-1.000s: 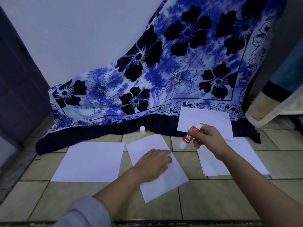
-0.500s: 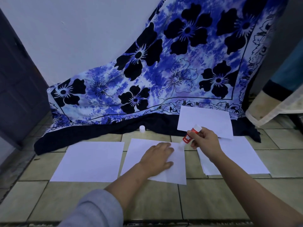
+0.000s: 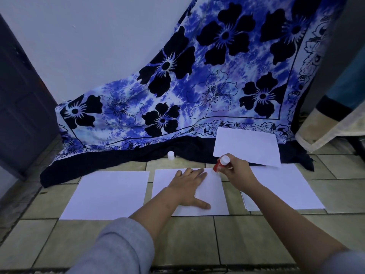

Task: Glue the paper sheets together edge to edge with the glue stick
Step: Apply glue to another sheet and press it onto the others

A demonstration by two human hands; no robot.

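Note:
Several white paper sheets lie on the tiled floor. My left hand (image 3: 189,186) presses flat on the middle sheet (image 3: 215,196), fingers spread. My right hand (image 3: 238,173) grips the red and white glue stick (image 3: 220,164), its lower end touching the far right corner of that middle sheet. A second sheet (image 3: 107,193) lies just to the left, with a narrow gap between the two. A stack of sheets (image 3: 284,189) sits to the right under my right forearm. One more sheet (image 3: 246,146) rests on the cloth's dark border.
The white glue cap (image 3: 170,155) stands on the floor by the dark hem of a blue flowered cloth (image 3: 197,91) draped against the wall. A dark door (image 3: 21,107) stands at the left. Beige fabric (image 3: 324,127) hangs at the right.
My left hand turned the middle sheet square beside the left sheet and spread flat on it. My right hand brought the glue stick down to the sheet's far right corner.

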